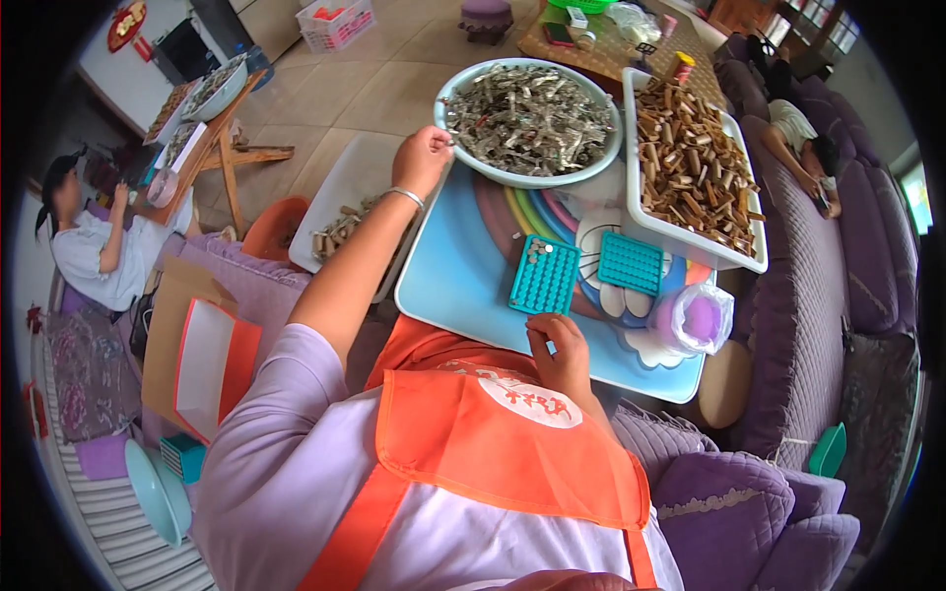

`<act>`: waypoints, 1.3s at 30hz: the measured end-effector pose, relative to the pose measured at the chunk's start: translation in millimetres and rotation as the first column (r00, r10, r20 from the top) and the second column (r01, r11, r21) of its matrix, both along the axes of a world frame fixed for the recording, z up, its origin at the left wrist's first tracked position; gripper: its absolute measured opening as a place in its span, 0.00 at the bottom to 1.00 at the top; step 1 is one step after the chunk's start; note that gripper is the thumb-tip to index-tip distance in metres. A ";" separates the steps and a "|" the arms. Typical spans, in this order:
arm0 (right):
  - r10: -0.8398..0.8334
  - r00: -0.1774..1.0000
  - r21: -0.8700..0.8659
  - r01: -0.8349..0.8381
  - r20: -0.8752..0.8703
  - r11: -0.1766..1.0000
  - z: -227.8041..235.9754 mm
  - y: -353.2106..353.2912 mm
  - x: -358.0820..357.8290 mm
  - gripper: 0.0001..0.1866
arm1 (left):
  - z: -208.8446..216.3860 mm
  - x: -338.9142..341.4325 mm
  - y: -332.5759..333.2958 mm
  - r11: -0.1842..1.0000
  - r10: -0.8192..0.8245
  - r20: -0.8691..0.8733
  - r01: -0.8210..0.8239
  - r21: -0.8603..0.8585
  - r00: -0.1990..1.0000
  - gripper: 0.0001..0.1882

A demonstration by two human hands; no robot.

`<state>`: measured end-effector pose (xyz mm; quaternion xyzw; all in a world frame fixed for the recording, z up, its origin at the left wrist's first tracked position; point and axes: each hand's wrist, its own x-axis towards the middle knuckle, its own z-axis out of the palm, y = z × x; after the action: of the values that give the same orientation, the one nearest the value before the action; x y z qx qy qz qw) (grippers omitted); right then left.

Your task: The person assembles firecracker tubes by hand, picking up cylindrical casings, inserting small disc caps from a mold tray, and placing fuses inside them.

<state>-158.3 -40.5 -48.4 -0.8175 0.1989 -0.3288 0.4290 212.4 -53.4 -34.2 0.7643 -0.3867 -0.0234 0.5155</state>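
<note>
My left hand (424,158) is at the near-left rim of a pale blue basin (461,169), its fingertips pinched together. Whatever they hold is too small to make out. Heaped in the basin are shiny silvery pieces (532,113). Close to my body, at the front edge of a blue table with a rainbow print (453,276), my right hand (560,353) has its fingers curled in. Any item in it is hidden. Just beyond it lies a teal grid tray (545,281) with several small silver discs (539,250) at its far end. A second teal tray (631,264) lies to its right.
A white bin (695,251) of brown stick-like pieces stands at the right. Nearer is a purple container in a clear bag (695,317). Left of the table sits another white bin (340,187). Another person (108,231) sits far left; one lies on the purple sofa (788,325).
</note>
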 end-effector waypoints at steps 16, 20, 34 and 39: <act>-0.113 0.987 -0.045 0.119 0.112 0.992 13.2 -2.9 -4.5 0.17 | 101.3 -39.1 -25.6 0.939 -0.287 0.197 0.316 -0.137 0.937 0.08; -0.284 0.943 -0.237 0.319 0.170 0.917 39.7 -7.7 -8.4 0.19 | 70.7 -163.4 28.3 0.758 -0.647 -0.068 0.650 0.047 0.759 0.05; -0.190 0.982 0.586 0.156 -0.002 0.795 0.6 -13.1 -7.5 0.07 | -0.9 -209.8 57.2 0.732 -0.524 -0.784 0.647 -0.215 0.332 0.09; -0.215 0.971 0.421 0.237 -0.101 0.875 -2.6 -13.6 -15.4 0.05 | -4.6 -209.0 49.8 0.684 -0.539 -0.784 0.704 -0.193 0.309 0.11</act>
<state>-173.6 -54.1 -51.0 -0.6819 0.3715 -0.3036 0.5521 3.4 -3.7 -38.8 0.5025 -0.3756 -0.5926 0.5052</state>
